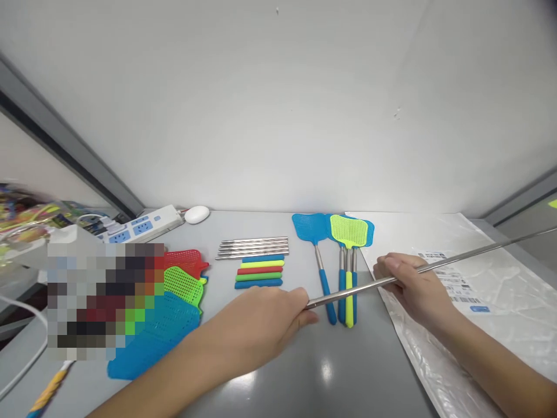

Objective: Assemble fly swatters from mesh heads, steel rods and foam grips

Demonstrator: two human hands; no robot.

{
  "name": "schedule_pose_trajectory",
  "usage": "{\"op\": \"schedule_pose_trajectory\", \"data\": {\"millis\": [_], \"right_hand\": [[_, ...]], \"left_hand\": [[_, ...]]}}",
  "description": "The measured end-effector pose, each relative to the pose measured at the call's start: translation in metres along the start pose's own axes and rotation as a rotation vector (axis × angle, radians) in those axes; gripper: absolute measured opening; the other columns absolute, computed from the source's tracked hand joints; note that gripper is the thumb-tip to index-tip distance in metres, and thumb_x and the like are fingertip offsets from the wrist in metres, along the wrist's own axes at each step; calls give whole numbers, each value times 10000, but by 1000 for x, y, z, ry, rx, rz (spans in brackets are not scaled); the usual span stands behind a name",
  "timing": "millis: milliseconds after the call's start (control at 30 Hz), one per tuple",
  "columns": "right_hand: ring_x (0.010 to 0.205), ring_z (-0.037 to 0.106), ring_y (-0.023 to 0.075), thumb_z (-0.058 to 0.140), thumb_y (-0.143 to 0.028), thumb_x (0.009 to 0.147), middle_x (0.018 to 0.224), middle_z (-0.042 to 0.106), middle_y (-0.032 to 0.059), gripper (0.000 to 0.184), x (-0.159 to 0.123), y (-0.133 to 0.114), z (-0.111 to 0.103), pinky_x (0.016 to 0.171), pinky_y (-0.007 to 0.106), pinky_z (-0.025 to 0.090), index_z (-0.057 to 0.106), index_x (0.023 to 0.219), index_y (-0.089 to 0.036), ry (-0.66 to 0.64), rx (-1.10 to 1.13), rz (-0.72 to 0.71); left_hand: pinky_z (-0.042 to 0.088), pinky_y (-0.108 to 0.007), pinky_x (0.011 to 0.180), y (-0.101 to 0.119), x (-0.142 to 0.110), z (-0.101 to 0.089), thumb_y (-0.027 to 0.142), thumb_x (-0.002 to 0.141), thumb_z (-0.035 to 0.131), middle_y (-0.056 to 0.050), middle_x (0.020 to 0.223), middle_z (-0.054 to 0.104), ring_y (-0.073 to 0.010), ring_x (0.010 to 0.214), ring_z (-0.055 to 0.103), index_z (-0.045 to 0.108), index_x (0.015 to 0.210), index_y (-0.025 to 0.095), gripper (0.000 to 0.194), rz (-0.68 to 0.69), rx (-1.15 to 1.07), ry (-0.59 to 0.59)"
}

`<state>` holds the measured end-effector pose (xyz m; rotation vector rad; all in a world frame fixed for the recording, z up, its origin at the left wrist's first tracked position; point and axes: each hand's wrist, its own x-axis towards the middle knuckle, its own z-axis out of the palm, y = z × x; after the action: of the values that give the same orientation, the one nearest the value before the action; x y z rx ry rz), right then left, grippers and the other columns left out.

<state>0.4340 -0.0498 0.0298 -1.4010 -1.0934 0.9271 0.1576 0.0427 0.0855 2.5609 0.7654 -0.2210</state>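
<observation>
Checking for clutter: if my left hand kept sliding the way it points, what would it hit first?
Probably the blue-handled swatter lying just past the left hand; depth is uncertain, since the hand holding the metal rod may be above the table.

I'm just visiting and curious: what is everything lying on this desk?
rod: 1, silver, long, held across the desk
swatters: about 3, blue and lime, centre
loose heads: a pile, red, green, blue, left
spare rods: about 4, silver, behind centre
sleeves: 5, blue, yellow, red, green, blue, stacked beside the spare rods
power strip: 1, white, back left
bag: 1, clear, right
left hand: grip on rod's near end
right hand: grip on rod's middle
</observation>
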Motion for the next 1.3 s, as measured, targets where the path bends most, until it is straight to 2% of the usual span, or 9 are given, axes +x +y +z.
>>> {"op": "schedule_pose_trajectory", "data": {"millis": [200, 333, 533, 667, 733, 900, 1100, 1233, 1300], "right_hand": [[502, 164, 123, 588, -319, 875, 528, 186, -58, 462, 21, -13, -22, 497, 319, 146, 302, 522, -235, 217, 199, -72], [514, 168, 121, 556, -288, 896, 529, 193, -57, 457, 26, -16, -29, 508, 321, 158, 298, 524, -227, 247, 207, -81], [514, 170, 125, 521, -316, 925, 515, 196, -55, 463, 23, -15, -29, 505, 318, 175, 296, 530, -225, 265, 225, -61], [511, 144, 124, 542, -350, 932, 531, 170, -62, 486, 28, -12, -29, 498, 310, 200, 275, 544, -227, 332, 239, 17], [509, 138, 122, 557, -366, 929, 545, 166, -62, 495, 32, -8, -29, 496, 305, 220, 271, 550, -226, 349, 266, 50], [503, 134, 117, 563, -380, 928, 562, 195, -60, 472, 35, 3, -30, 489, 292, 255, 299, 572, -216, 285, 375, 136], [484, 190, 106, 560, -394, 928, 555, 220, -58, 467, 31, 9, -31, 494, 282, 302, 332, 564, -209, 276, 389, 146], [470, 244, 102, 550, -385, 925, 534, 263, -50, 457, 30, 6, -29, 492, 283, 329, 388, 536, -208, 252, 406, 111], [475, 308, 105, 534, -386, 918, 541, 363, -29, 410, 30, 4, -28, 499, 286, 354, 495, 549, -211, 253, 422, 96]], "left_hand": [[222, -273, 517, -32, -3, -16, 473, 1006, 306, 3, 714, 630, -187, 600, 569, 522, 819, 234, 372, -18, 180, 161], [231, -277, 518, -49, -8, -24, 453, 1015, 298, 13, 710, 632, -190, 599, 582, 517, 799, 234, 377, -37, 263, 237], [349, -300, 585, -71, -15, -21, 466, 1006, 320, -7, 708, 605, -206, 641, 577, 564, 771, 234, 411, 29, 460, 498], [446, -338, 737, -97, -29, -11, 438, 973, 420, -32, 892, 664, -222, 797, 625, 627, 1034, 258, 281, 71, 414, 726], [465, -317, 728, -105, -37, -5, 404, 969, 440, -26, 906, 667, -210, 808, 638, 608, 1097, 262, 254, 38, 325, 824], [499, -277, 659, -100, -47, 2, 306, 942, 514, -19, 932, 669, -188, 812, 656, 590, 1093, 265, 174, -4, 161, 1005], [502, -264, 691, -98, -45, -3, 222, 932, 524, -18, 916, 650, -168, 812, 632, 574, 1082, 248, 160, 82, 99, 1000], [494, -275, 712, -97, -44, -2, 226, 941, 502, -14, 911, 652, -169, 800, 625, 567, 1077, 246, 153, 24, 74, 987], [487, -277, 710, -95, -43, -1, 235, 945, 489, -12, 905, 649, -168, 789, 623, 563, 1066, 245, 142, 15, 62, 976]]}}
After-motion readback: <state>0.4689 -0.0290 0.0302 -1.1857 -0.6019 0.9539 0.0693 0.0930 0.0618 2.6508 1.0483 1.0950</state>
